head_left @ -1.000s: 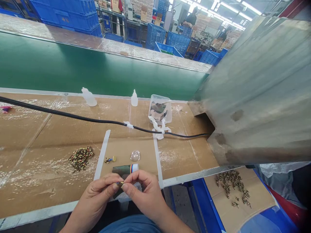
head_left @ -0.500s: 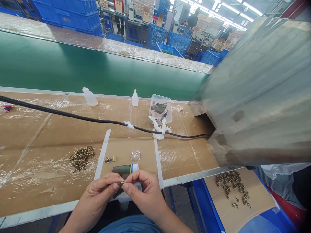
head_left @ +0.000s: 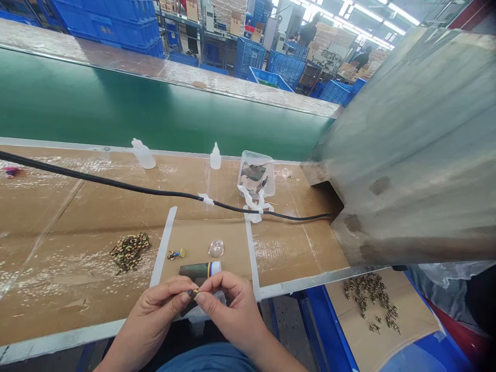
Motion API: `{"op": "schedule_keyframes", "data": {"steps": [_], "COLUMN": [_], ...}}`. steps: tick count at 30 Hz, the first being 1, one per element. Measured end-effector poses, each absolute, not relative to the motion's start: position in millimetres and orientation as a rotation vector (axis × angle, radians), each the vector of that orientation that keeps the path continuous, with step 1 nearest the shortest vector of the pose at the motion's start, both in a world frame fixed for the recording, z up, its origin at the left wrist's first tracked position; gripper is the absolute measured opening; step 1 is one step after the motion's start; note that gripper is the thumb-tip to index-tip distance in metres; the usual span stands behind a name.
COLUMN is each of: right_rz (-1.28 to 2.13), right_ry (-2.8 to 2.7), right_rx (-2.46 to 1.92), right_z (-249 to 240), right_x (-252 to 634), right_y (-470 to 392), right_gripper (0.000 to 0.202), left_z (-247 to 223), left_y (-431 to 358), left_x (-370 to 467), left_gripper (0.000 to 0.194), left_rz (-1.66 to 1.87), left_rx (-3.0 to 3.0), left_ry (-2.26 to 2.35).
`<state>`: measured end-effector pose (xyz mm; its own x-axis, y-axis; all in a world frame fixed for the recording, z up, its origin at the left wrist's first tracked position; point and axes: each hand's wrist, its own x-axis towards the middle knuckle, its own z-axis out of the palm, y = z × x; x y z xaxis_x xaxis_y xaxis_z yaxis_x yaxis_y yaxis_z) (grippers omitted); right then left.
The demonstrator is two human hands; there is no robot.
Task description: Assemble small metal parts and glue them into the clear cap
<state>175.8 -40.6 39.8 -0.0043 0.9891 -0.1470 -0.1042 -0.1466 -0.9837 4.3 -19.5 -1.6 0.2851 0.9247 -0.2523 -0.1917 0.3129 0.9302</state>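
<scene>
Between the fingertips of both hands is a tiny dark-and-yellow piece (head_left: 192,293), mostly covered, so its kind cannot be made out. My left hand (head_left: 160,305) pinches it from the left, and my right hand (head_left: 231,305) pinches it from the right. Just beyond the fingers lies a dark green cylinder (head_left: 199,270) with a striped band and white end. Past it, a small figurine (head_left: 176,253) with a yellow base lies on its side, and a clear round plastic piece (head_left: 216,248) rests to its right. Farther left sits a pile of small dark-and-yellow pieces (head_left: 130,252).
A black cable (head_left: 163,193) crosses the cardboard-covered table, taped down in places. Two white squeeze bottles (head_left: 143,155) and a clear tub with camouflage cloth (head_left: 256,175) stand behind it. A metal chute (head_left: 406,155) rises at right, above more small pieces (head_left: 374,294) on cardboard.
Both hands stay in the same place, still pinching the small piece, which has turned very slightly at most. The things on the table have not moved.
</scene>
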Motion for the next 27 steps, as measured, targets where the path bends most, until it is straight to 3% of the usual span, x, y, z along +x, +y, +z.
{"op": "schedule_keyframes", "data": {"steps": [15, 27], "right_rz": [1.243, 1.17], "right_ry": [-1.163, -1.345], "right_rx": [-1.407, -1.445], "right_z": [47, 40], "right_x": [181, 197], "right_y": [-43, -49], "right_gripper": [0.01, 0.008], "left_z": [2, 9], "left_y": [-24, -27], "left_x": [4, 9], "left_gripper": [0.01, 0.029], "left_rz": [0.93, 0.885], "left_rx": [1.396, 1.811], "left_ry": [1.085, 0.94]}}
